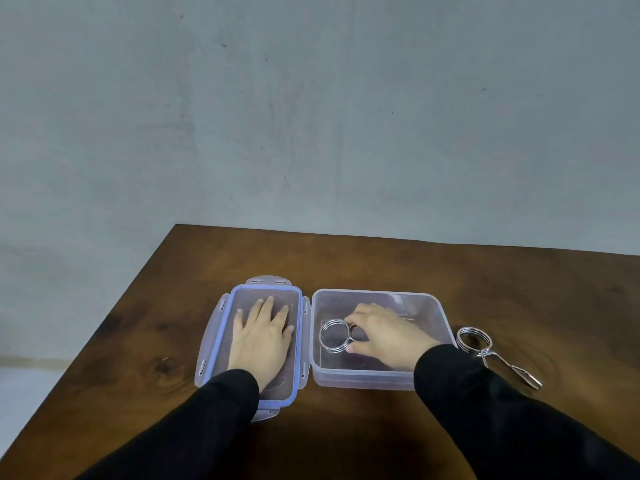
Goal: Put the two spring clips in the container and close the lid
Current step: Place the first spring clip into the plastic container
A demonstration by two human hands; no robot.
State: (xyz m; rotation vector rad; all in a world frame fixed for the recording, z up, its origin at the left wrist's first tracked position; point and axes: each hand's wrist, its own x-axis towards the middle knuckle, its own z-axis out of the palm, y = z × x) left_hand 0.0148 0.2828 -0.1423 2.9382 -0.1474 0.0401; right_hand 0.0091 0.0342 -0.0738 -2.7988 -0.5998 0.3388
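A clear plastic container [381, 377] stands open on the brown table. Inside it, my right hand [381, 332] is shut on one metal spring clip [334, 336], whose coiled ring shows at the container's left side; the clip's handles are hidden under my fingers. The second spring clip [485, 348] lies on the table just right of the container, ring toward the back, handles pointing to the front right. The lid [221, 327], clear with a blue seal and side latches, lies upside down left of the container. My left hand [261, 336] rests flat on it, fingers spread.
The wooden table [381, 258] ends at a far edge against a grey wall, and its left edge runs diagonally close to the lid. Bare wood lies behind both the container and the lid, and in front between my black sleeves.
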